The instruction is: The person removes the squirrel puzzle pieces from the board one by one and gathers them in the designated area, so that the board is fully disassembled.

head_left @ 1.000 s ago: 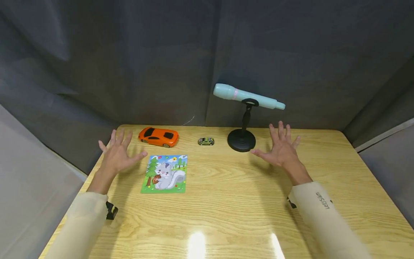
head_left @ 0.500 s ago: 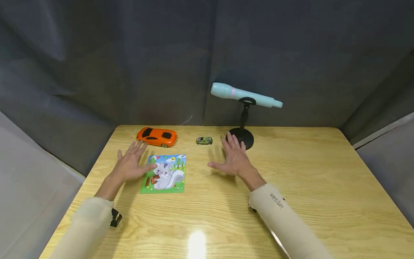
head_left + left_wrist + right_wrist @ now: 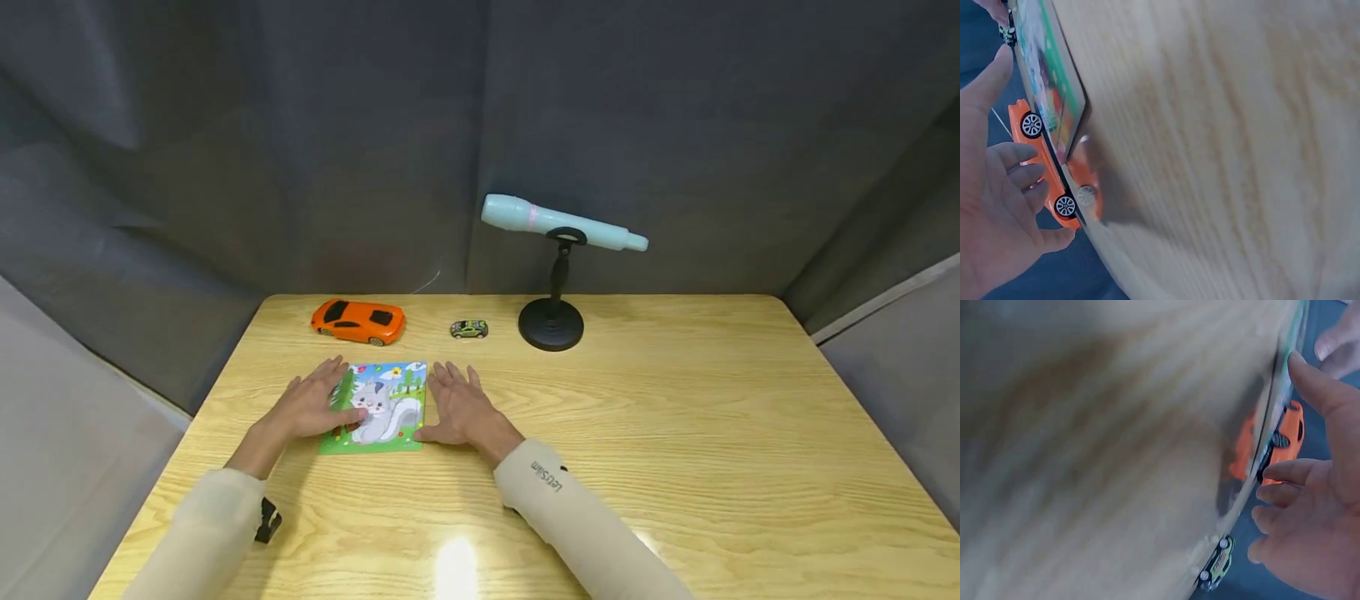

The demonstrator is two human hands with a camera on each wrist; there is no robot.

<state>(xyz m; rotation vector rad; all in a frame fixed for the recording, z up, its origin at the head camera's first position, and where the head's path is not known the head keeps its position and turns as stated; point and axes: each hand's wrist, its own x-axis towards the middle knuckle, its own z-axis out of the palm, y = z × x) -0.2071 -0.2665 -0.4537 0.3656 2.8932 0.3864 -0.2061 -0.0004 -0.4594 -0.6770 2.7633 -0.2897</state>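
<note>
A flat square picture board (image 3: 386, 417) with a grey squirrel on it lies on the table. My left hand (image 3: 306, 407) is at its left side, thumb stretched over the picture. At the board's right edge is my right hand (image 3: 465, 414), its thumb near the lower right corner. Fingers on both hands look extended, and neither hand grips anything. In the left wrist view, the left hand (image 3: 1004, 206) appears apart from the board (image 3: 1054, 75). The right wrist view shows the right hand (image 3: 1316, 506) close to the board's edge; whether it touches is unclear.
Behind the board stand an orange toy car (image 3: 358, 322) and a small green patterned toy car (image 3: 469, 329). A light blue microphone (image 3: 600, 233) rests on a black stand (image 3: 551, 323) at the back. Dark curtains (image 3: 360, 150) enclose the wooden table (image 3: 675, 433).
My right hand has swept left from near the microphone stand to the board's right edge. The left hand has moved slightly right and nearer, over the board's left side. The objects stay put.
</note>
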